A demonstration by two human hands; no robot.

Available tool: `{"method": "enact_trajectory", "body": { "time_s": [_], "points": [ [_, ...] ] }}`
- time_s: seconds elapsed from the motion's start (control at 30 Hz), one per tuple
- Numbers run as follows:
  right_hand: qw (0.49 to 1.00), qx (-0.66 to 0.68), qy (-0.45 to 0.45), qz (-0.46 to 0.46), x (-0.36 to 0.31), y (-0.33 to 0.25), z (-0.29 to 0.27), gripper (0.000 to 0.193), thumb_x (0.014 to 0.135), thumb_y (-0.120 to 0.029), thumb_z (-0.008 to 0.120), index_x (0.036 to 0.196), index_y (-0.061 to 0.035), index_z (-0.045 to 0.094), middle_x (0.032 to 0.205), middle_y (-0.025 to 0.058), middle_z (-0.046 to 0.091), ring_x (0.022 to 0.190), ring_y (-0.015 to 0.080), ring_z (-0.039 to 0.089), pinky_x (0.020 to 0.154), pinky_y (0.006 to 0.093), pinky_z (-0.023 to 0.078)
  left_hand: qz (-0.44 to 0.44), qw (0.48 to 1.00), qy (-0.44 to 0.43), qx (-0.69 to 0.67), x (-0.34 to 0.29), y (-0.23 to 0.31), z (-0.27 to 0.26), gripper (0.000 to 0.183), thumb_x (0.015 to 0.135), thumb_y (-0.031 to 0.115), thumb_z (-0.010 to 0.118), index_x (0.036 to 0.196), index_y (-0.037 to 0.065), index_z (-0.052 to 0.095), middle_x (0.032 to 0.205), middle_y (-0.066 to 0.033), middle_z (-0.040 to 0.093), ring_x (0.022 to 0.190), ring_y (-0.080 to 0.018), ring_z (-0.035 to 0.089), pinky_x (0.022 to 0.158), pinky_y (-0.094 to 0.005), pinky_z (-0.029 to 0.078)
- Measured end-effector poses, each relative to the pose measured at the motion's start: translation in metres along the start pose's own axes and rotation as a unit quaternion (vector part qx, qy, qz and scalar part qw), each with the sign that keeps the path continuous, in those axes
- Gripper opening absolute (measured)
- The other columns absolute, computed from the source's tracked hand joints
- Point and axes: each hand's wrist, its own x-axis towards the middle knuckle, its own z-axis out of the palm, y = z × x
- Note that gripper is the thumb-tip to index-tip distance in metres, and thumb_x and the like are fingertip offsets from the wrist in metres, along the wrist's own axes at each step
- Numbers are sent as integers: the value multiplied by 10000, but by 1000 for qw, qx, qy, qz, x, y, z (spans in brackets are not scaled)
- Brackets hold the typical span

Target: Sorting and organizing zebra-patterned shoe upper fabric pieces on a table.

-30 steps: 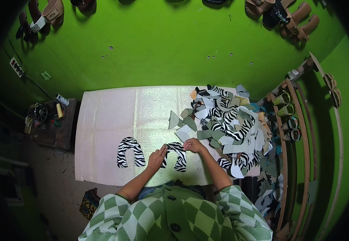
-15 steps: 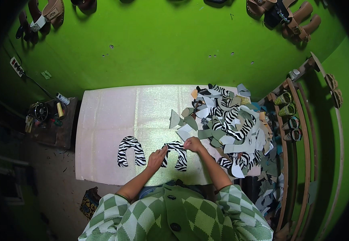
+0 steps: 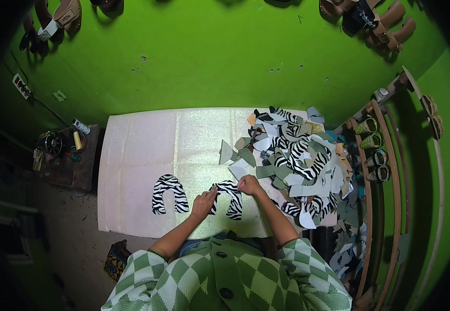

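A U-shaped zebra-print piece [image 3: 234, 203] lies flat on the table, its curve turned away from me. Across its left arm rest the outstretched fingers of my left hand [image 3: 203, 203], pressing it down. At the upper right of the curve, my right hand [image 3: 249, 185] is closed, thumb and fingers pinched on the edge; the fingertips are partly hidden. To the left lies a second zebra-print U-shaped piece [image 3: 163, 185] of similar size, untouched by either hand.
A pale, shiny sheet [image 3: 137, 150] covers the table. Offcuts [image 3: 292, 160] in zebra print, grey and white are heaped at the right. A small side table [image 3: 87, 160] with thread spools stands left. Sandals sit on a wooden rack [image 3: 380, 223] at right; others hang on the green wall.
Both hands stay on the same piece with almost no movement. The whole view has shifted very slightly.
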Motion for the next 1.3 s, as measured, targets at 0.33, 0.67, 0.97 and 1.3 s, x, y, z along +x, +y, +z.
{"method": "enact_trajectory", "body": {
  "time_s": [0.33,0.67,0.97,1.3],
  "points": [
    [998,-27,50,14,-7,-8,4,207,581,-134,759,706,-46,620,659,62,625,597,161,595,582,278,476,-20,1000,-5,-12,1,1,-1,572,747,95,525,1307,69,409,1280,-31,470,840,-153,507,623,-280,427],
    [961,-19,204,-186,-40,-19,21,245,681,-46,669,909,-15,586,919,118,590,847,249,578,732,320,464,-18,998,-51,23,9,9,-11,599,764,108,528,1340,191,387,1244,-53,476,907,-191,471,723,-341,389],
    [910,-285,231,-195,-73,-39,63,379,780,-87,501,1148,-1,533,1127,121,543,999,233,541,837,379,410,-22,998,-13,-54,24,11,-9,456,773,90,498,1229,98,497,1064,-89,520,953,-219,471,810,-348,363],
    [907,-319,219,-165,-68,-42,65,394,766,-60,510,1155,-7,528,1093,129,546,905,244,560,752,356,441,-2,996,-80,-38,22,9,-11,539,781,86,496,1312,118,417,1166,-104,489,990,-221,465,803,-339,363]
  ]
}}
